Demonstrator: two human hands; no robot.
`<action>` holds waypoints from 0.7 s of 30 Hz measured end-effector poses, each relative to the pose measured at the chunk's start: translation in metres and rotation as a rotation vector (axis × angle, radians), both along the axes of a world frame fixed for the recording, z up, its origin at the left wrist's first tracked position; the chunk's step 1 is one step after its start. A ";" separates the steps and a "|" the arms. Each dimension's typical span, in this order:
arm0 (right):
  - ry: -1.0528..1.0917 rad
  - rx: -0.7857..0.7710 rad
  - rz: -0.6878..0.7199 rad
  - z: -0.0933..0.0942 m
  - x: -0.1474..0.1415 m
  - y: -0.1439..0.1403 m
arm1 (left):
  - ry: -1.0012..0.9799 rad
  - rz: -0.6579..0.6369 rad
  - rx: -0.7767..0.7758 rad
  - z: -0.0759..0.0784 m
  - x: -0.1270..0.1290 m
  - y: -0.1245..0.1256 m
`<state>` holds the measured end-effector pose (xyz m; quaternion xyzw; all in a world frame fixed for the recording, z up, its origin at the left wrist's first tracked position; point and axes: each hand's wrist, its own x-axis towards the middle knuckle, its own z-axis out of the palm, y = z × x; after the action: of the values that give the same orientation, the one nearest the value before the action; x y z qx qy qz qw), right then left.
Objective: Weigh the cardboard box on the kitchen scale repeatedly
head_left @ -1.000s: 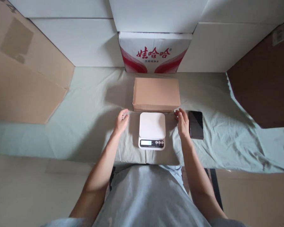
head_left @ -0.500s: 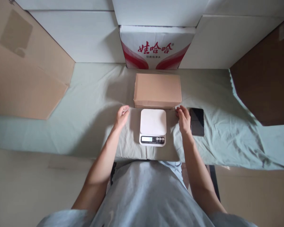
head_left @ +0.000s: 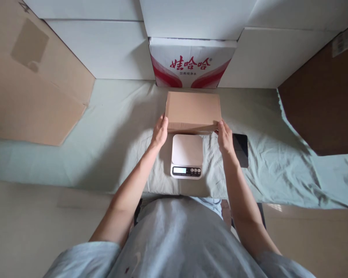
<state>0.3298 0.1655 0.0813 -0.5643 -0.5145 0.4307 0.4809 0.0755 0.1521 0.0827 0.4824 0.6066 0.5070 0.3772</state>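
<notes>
Only the grip looks done, I'd judge: my left hand and right hand clasp the carton by its ends, beyond the scale; not yet released.

Between the fingers of the left hand and right hand, the underside of the small carton is hidden; right of them, the wrist covers part of the smartphone; nearer than them, the kitchen scale shows a readout too small to tell
</notes>
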 end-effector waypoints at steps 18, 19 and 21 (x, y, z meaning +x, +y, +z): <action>-0.134 -0.026 -0.057 0.034 0.005 -0.132 | -0.057 0.005 -0.148 0.035 -0.004 -0.136; -0.136 -0.029 -0.055 0.034 0.007 -0.133 | -0.064 -0.006 -0.154 0.034 -0.003 -0.138; -0.140 -0.036 -0.048 0.033 0.010 -0.135 | -0.079 -0.016 -0.158 0.033 0.000 -0.143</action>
<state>0.3395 0.0302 0.1144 -0.6138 -0.5252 0.3878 0.4439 0.0754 0.0095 0.1152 0.4357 0.6255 0.4730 0.4418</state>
